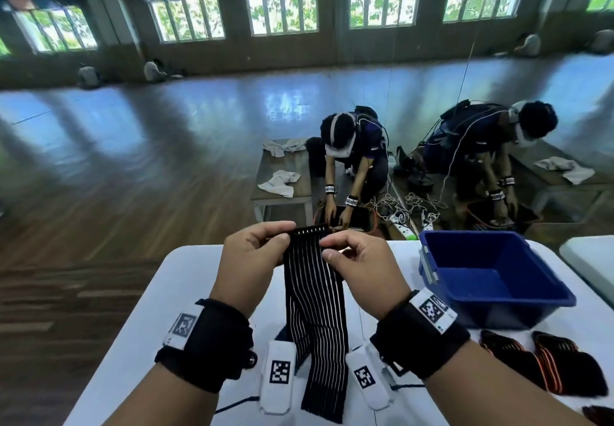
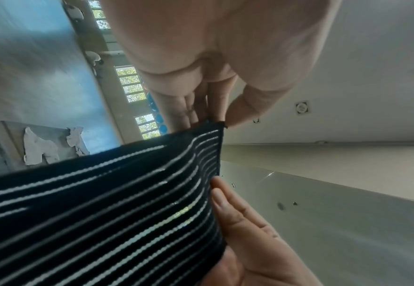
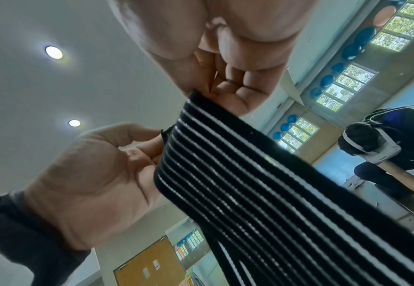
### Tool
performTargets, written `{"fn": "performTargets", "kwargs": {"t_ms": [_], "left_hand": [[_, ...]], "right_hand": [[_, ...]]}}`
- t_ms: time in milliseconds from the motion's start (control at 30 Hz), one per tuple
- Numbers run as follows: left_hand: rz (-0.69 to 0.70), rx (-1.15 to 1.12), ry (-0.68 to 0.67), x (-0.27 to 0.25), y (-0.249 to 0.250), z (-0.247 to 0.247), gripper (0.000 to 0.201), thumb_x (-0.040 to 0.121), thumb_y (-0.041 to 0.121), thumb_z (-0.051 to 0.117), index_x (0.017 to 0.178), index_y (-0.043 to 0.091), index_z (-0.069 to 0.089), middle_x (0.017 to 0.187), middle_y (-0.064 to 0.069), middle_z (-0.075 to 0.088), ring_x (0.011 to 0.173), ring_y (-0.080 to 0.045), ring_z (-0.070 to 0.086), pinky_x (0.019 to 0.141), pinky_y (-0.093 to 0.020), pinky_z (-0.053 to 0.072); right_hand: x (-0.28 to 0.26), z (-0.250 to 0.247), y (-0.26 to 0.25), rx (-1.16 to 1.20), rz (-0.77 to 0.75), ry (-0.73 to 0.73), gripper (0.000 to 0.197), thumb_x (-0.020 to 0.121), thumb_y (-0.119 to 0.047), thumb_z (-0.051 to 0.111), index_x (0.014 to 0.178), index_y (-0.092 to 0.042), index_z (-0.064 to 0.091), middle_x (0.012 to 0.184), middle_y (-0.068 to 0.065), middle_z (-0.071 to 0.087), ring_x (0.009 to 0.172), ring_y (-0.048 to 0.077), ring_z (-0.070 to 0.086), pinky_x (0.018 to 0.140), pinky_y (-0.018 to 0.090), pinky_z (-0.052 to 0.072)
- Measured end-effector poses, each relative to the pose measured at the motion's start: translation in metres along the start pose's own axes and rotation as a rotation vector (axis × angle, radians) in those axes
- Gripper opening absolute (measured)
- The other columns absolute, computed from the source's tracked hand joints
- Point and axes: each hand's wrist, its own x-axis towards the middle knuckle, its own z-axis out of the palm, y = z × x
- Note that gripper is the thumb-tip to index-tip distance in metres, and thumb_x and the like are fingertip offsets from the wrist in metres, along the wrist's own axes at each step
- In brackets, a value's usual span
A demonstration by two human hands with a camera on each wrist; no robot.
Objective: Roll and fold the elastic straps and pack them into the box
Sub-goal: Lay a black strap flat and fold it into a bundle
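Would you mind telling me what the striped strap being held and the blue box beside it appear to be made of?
Striped strap: seemingly woven elastic fabric, black with thin white lengthwise stripes; its ribbed weave shows in the wrist views, and it drapes limply from the left hand and right hand.
Blue box: probably moulded plastic, smooth and slightly glossy, judging by its even colour, rounded rim and soft highlights inside.

Bare forearms, no sleeves. Left hand and right hand bare, no gloves. Wide black wrist band on left, matching black band on right. White tag with black square code on outer side of left band; same kind of tag on right. White camera pod with code marker under left wrist, another under right. Thin dark cable trailing from left pod.
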Motion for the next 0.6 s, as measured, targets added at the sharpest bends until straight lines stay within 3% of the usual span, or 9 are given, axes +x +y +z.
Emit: {"fn": "performTargets", "kwargs": {"t_ms": [100,267,400,467,600], "left_hand": [[0.058,0.059,0.008,0.000,-0.002,0.003,0.019,0.090,0.003,0.070,0.095,0.020,0.079,0.091,-0.006,0.078,0.088,-0.024,0.075,0.083,-0.041,0.060],[0.108,0.083,0.039,0.000,0.001,0.008,0.019,0.091,0.004,0.070,0.094,0.021,0.079,0.089,-0.004,0.078,0.087,-0.023,0.075,0.084,-0.046,0.061],[0.166,0.080,0.083,0.001,0.000,0.010,0.022,0.092,0.003,0.068,0.093,0.023,0.077,0.089,-0.003,0.077,0.085,-0.022,0.073,0.084,-0.051,0.061],[0.186,0.078,0.102,0.002,-0.001,0.011,0.023,0.093,0.005,0.067,0.092,0.026,0.077,0.088,-0.003,0.076,0.085,-0.023,0.072,0.084,-0.053,0.060],[0.213,0.081,0.124,0.001,-0.003,0.012,0.020,0.094,0.007,0.067,0.093,0.025,0.076,0.084,0.001,0.074,0.080,-0.016,0.069,0.081,-0.050,0.058]], "right_hand": [[-0.001,-0.002,-0.002,0.024,-0.008,0.008,0.022,0.086,-0.002,0.070,0.087,-0.024,0.075,0.086,-0.006,0.073,0.065,0.006,0.061,0.069,0.035,0.058],[-0.003,-0.004,-0.003,0.034,-0.014,0.027,0.015,0.086,-0.006,0.071,0.088,-0.021,0.072,0.079,-0.008,0.069,0.059,0.007,0.055,0.061,0.026,0.050],[-0.005,-0.003,-0.003,0.025,-0.078,0.111,0.016,0.085,-0.009,0.073,0.088,-0.024,0.069,0.099,-0.008,0.065,0.065,0.026,0.059,0.067,0.031,0.055],[-0.006,-0.004,-0.005,0.048,-0.077,0.100,0.015,0.085,-0.008,0.073,0.090,-0.022,0.070,0.097,-0.011,0.067,0.064,0.021,0.058,0.068,0.032,0.055],[-0.007,-0.005,-0.008,0.024,-0.095,0.076,0.015,0.086,-0.007,0.072,0.088,-0.022,0.071,0.078,-0.011,0.069,0.064,0.005,0.058,0.064,0.023,0.052]]}}
